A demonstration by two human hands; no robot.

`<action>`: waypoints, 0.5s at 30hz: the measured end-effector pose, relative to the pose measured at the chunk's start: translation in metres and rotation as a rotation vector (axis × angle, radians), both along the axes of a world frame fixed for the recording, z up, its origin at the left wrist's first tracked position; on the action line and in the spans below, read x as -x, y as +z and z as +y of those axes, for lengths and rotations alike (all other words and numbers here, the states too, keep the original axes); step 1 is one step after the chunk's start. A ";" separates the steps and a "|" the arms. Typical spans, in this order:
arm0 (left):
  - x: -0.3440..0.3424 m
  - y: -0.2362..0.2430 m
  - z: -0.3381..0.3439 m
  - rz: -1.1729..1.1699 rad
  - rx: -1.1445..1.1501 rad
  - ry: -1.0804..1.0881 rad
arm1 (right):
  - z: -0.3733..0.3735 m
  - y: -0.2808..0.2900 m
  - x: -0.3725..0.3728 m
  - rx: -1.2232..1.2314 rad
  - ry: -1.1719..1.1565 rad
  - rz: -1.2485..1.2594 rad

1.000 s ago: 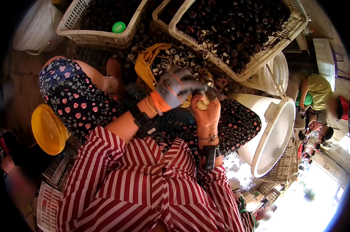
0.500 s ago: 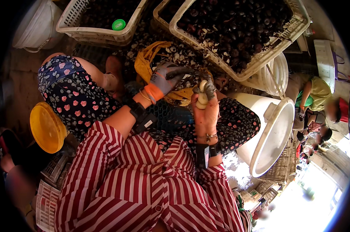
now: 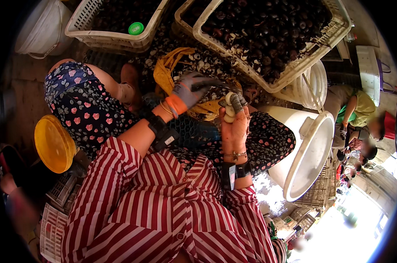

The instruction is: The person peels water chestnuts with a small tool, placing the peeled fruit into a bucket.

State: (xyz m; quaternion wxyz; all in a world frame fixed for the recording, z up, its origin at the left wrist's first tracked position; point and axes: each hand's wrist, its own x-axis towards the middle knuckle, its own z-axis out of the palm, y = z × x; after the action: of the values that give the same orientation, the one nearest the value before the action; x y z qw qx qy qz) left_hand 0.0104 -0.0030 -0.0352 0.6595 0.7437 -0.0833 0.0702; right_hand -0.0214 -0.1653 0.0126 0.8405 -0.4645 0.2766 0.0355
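My left hand [image 3: 192, 87], in a grey glove with dark fingertips and an orange cuff, is open, fingers stretched rightward above a yellow plastic bag [image 3: 161, 74] and scattered pale peel bits [image 3: 207, 65]. Just to its right, my right hand [image 3: 233, 127] holds several pale, round peeled pieces [image 3: 229, 115], probably water chestnuts, stacked in its palm and fingers, with dark coverings on some fingers. Dark mesh [image 3: 198, 129] lies below my hands, between my legs in floral trousers.
Crates of dark round produce [image 3: 268, 35] stand ahead, one with a green lid [image 3: 135, 28] on it. Around me are a yellow tub [image 3: 53, 144], white buckets [image 3: 308, 153] and a pail [image 3: 40, 30]. Co-workers [image 3: 356, 107] sit along the right, beside stacked baskets.
Since a second ago, my left hand has drawn back left and up from my right hand, uncovering the pale pieces held there. In the last half second both hands have barely moved.
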 end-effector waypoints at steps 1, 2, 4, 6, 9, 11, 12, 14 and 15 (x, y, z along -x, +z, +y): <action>-0.001 -0.004 0.004 0.032 -0.009 0.019 | -0.001 -0.001 0.000 -0.034 0.019 -0.057; 0.001 -0.008 0.003 -0.045 -0.113 0.000 | -0.003 -0.003 0.001 -0.068 0.038 -0.114; 0.002 0.022 0.002 -0.196 -0.325 -0.066 | -0.005 -0.004 0.002 -0.040 0.042 -0.169; 0.002 0.018 0.000 -0.073 -0.205 -0.070 | -0.003 -0.001 0.001 0.084 0.048 -0.174; 0.001 -0.007 0.004 0.183 0.194 -0.049 | -0.003 0.001 0.002 0.036 0.078 -0.192; 0.007 0.018 0.000 -0.072 -0.070 -0.046 | -0.008 -0.002 -0.001 -0.236 0.006 0.010; 0.009 0.028 -0.003 -0.204 -0.201 -0.045 | -0.010 -0.003 -0.002 -0.372 -0.032 0.107; 0.005 0.007 -0.009 -0.074 -0.022 -0.088 | -0.012 0.001 -0.002 -0.557 -0.003 0.134; 0.002 0.001 -0.005 0.035 0.076 -0.099 | -0.009 0.005 -0.003 -0.580 -0.028 0.158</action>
State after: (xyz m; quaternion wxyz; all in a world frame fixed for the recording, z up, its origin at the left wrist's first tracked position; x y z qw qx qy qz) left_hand 0.0082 -0.0083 -0.0343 0.6914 0.7142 -0.1059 0.0275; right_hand -0.0185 -0.1740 0.0179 0.9145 -0.1969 0.3258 0.1373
